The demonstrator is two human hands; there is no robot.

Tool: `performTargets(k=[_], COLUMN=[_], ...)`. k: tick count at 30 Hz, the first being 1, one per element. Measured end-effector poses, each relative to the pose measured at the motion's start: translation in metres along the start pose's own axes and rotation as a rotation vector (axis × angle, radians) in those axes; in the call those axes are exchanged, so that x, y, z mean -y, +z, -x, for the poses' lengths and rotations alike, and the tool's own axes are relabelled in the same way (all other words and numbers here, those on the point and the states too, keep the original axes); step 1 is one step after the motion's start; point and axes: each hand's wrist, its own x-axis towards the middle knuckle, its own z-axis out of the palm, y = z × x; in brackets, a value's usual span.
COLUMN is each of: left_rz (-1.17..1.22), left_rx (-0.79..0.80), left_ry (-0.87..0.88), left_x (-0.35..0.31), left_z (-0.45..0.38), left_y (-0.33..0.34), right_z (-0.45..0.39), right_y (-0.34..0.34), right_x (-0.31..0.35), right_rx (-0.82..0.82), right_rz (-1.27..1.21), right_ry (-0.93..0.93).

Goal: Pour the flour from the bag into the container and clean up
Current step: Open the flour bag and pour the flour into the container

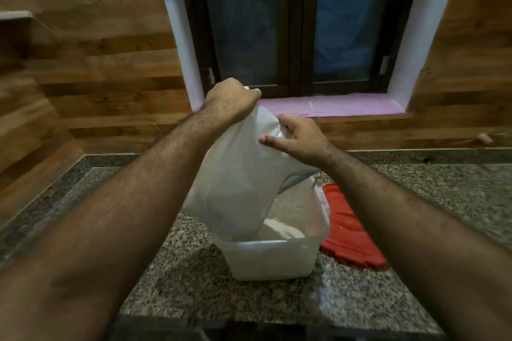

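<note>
Fingers first: your left hand (231,99) is clenched on the bag's upper corner, holding it high; your right hand (297,137) pinches the other upper edge, thumb stretched across the plastic, remaining fingers curled behind it.

Bag (241,174) hangs upside down and tilted, its mouth dropped inside the container (273,259). It looks mostly slack, so my read is that most of the contents are already out. I can't tell whether any residue clings inside.

Flour (282,228) sits as a pale mound in the container's bottom, right under the bag mouth. Container stands upright on the granite counter (194,285), near the front edge.

Red lid (349,232) lies flat on the counter just beside the container on the right, not fitted yet.

Status: pour looks near its end. Still to do, as I judge it: shake out the remnants, pull the bag clear, fit the lid, dispose of the bag, wipe up. No spilled flour visible on the counter, though the speckled stone would hide it.
</note>
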Motion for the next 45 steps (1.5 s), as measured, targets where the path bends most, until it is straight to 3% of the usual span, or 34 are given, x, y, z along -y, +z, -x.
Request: performTargets(k=[5,10,13,16,20,22,27,29,37,45], left_rz=[0.054,0.115,0.150,0.093,0.080,0.216,0.847,0.927,0.888,0.748], left_rx=[0.063,0.114,0.029,-0.091,-0.095,-0.002,0.225,0.191,-0.087,-0.154], left_ry=[-0.030,0.054,0.031,-0.069,-0.330,-0.450,-0.643,-0.629,-0.599,-0.428], left_x=[0.007,0.035,0.088,0.152,0.221,0.246,0.266,0.271,0.263,0.250], left_z=[0.003,0.020,0.035,0.049,0.069,0.075,0.093,0.095,0.087,0.074], left_y=[-0.007,-0.012,-0.009,0.006,0.028,0.037,0.051,0.060,0.072,0.057], right_z=[-0.015,-0.015,-0.013,-0.012,-0.009,-0.005,0.005,0.010,0.028,0.040], right_y=[0.011,0.021,0.023,0.024,0.030,0.034,0.040,0.039,0.037,0.036], right_x=[0.007,0.001,-0.005,-0.005,-0.007,-0.010,-0.018,-0.018,-0.036,-0.055], right_rx=[-0.085,-0.136,-0.154,-0.156,-0.172,-0.187,-0.211,-0.200,-0.206,-0.269], right_rz=[-0.197,-0.278,-0.323,-0.376,-0.454,-0.493,-0.605,-0.596,-0.478,-0.469], right_ry=[0.110,0.161,0.192,0.219,0.264,0.293,0.385,0.418,0.462,0.442])
